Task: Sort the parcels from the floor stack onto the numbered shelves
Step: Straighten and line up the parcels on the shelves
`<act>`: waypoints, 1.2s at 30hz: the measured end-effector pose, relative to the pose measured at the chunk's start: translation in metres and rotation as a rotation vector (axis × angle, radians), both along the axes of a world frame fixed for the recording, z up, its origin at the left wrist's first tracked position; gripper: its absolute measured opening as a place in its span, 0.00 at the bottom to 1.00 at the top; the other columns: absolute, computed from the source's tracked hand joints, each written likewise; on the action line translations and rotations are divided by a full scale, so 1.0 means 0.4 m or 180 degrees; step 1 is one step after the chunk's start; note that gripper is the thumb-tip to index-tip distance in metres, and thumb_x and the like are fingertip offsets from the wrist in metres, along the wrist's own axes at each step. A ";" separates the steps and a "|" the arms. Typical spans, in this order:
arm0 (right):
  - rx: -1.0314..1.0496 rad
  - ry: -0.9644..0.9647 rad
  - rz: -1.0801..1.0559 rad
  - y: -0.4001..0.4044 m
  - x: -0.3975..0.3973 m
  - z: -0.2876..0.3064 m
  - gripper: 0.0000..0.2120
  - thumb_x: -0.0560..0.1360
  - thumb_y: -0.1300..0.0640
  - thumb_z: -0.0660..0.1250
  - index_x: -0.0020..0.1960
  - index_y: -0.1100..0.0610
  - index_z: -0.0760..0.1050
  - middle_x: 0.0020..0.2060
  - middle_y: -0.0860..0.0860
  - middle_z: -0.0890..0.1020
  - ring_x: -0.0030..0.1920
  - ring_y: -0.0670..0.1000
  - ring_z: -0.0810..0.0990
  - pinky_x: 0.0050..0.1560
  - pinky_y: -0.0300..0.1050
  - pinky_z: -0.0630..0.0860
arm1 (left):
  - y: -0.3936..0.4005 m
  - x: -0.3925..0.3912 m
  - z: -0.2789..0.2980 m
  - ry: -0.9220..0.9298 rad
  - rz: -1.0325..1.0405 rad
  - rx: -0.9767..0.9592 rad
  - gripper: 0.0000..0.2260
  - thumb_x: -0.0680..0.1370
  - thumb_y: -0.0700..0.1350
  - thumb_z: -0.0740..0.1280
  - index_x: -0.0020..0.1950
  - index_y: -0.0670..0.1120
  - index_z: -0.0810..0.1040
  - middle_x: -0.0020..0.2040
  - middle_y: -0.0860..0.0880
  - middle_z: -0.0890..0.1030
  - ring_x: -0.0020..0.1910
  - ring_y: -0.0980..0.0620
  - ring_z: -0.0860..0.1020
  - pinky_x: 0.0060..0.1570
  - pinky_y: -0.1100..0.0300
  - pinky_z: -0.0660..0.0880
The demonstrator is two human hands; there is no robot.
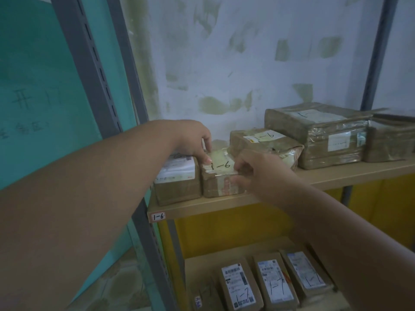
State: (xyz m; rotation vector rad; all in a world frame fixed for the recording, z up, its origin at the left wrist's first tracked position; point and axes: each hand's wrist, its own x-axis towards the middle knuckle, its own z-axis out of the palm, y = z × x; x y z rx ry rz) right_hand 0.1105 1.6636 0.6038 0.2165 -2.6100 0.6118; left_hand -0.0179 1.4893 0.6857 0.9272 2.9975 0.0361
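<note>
On the wooden shelf [224, 204] whose front edge carries the tag "1-6" [158, 216], a small taped parcel [221, 176] marked "1-6" sits between both hands. The left hand [193, 140] reaches over from the far left side, its fingers curled down onto the parcel's top left corner, thumb tip pressing near the handwritten number. The right hand [253, 173] grips the parcel's near right corner, fingers bent over the top edge and the thumb against the front face. So the parcel lies directly under and between the two grips, resting flat on the shelf board. Touching its left side stands a brown box [177, 182] with a white label. Just behind on the right lies another "1-6" parcel [265, 142], and beyond that a larger taped carton [318, 135]. Below, the lower shelf [195, 270] holds several flat boxes [274, 281] marked "1-7".
</note>
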 end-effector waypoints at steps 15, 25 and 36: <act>-0.0031 0.0108 -0.0103 0.010 0.013 0.001 0.12 0.77 0.49 0.69 0.59 0.50 0.75 0.49 0.45 0.78 0.48 0.46 0.77 0.47 0.41 0.76 | 0.020 -0.020 0.017 -0.0091 0.0076 -0.0149 0.16 0.68 0.56 0.79 0.52 0.56 0.80 0.53 0.56 0.81 0.50 0.54 0.81 0.55 0.52 0.78; -0.0021 0.0580 -0.0894 0.219 0.000 0.025 0.16 0.78 0.46 0.67 0.63 0.49 0.76 0.56 0.46 0.77 0.58 0.49 0.73 0.52 0.42 0.65 | 0.211 -0.006 0.065 0.0124 -0.0395 -0.0283 0.20 0.74 0.58 0.73 0.64 0.56 0.76 0.61 0.55 0.76 0.57 0.53 0.74 0.64 0.51 0.72; 0.0564 0.0311 -0.0958 0.264 -0.034 0.002 0.19 0.78 0.42 0.63 0.65 0.47 0.76 0.61 0.49 0.77 0.65 0.54 0.66 0.64 0.48 0.63 | 0.252 -0.036 0.053 0.0066 -0.0190 -0.0624 0.23 0.79 0.60 0.66 0.73 0.57 0.71 0.73 0.51 0.71 0.69 0.49 0.71 0.66 0.53 0.65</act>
